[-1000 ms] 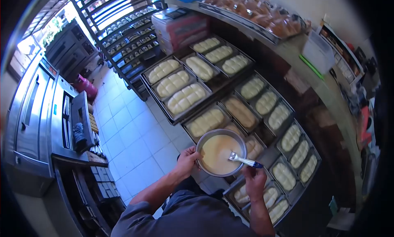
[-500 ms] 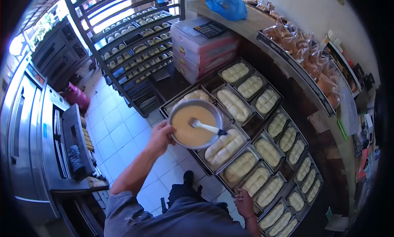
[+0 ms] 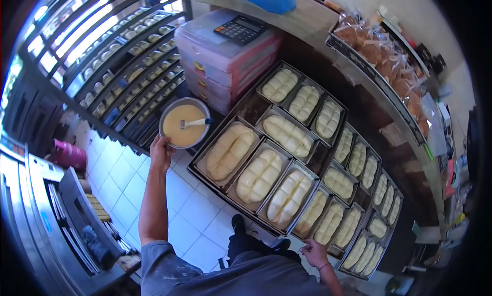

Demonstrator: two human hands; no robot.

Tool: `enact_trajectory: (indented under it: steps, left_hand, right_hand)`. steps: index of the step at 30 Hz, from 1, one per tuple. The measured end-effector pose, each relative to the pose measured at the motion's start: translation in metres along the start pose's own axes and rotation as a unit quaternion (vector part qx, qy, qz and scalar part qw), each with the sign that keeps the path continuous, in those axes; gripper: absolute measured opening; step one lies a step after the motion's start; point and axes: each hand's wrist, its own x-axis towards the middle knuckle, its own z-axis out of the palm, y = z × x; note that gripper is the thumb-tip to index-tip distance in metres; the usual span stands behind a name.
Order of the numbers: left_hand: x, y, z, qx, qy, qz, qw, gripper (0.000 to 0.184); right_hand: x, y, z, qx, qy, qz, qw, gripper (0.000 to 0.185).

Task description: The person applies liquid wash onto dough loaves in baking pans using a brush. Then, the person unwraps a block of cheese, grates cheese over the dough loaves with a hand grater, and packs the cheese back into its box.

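My left hand (image 3: 161, 151) grips the near rim of a round metal bowl (image 3: 190, 145). Pale yellow-orange liquid (image 3: 179, 134) fills part of it, and a brush (image 3: 196, 123) with a white handle and dark end rests inside. The bowl is beside the far left corner of the pans. My right hand (image 3: 314, 252) has curled fingers by the front edge of the pans; whether they pinch anything is unclear. Segmented dough loaves (image 3: 260, 175) lie in rectangular metal pans (image 3: 260, 206). Some nearer loaves, such as one long loaf (image 3: 289, 196), look glossy.
A plastic drawer unit (image 3: 225, 60) carrying a calculator (image 3: 240, 29) stands behind the pans. A slatted rack (image 3: 128, 86) with filled trays is at left, near a pink cylinder (image 3: 69, 155) and ovens. Bagged bread (image 3: 379, 60) lines a shelf at right.
My left hand has carried the bowl left, off the pans it partly covered, uncovering the loaves there. The view has shifted closer to the drawer unit. My right hand stays by the front pan edge.
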Motion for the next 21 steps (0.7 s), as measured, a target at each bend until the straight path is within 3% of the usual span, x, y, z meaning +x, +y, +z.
enact_trajectory:
  steps: [9,12,14,16,17,21]
  left_hand:
    - [0.079,-0.074,-0.018,0.008,0.011,-0.054,0.998,0.016]
    - [0.1,-0.099,-0.03,0.059,0.033,-0.05,0.996,0.008]
    - [0.107,-0.112,-0.039,0.15,0.005,0.022,0.988,0.007]
    - [0.11,-0.114,-0.039,0.058,0.062,-0.068,0.994,0.005]
    - [0.13,-0.129,-0.062,0.043,0.028,-0.087,0.995,0.006]
    - [0.111,-0.11,-0.051,0.132,-0.006,-0.07,0.989,0.02]
  right_hand:
    - [-0.01,-0.015,0.01,-0.076,0.001,0.065,0.995,0.041]
    - [-0.013,-0.019,0.012,-0.07,0.003,0.078,0.994,0.038]
    - [-0.015,-0.021,0.012,-0.058,0.024,0.098,0.993,0.036]
    - [-0.015,-0.024,0.012,-0.076,0.014,0.087,0.993,0.034]
    - [-0.018,-0.021,0.013,-0.085,0.013,0.086,0.993,0.032]
    - [-0.025,-0.013,0.018,-0.096,0.078,0.062,0.99,0.029]
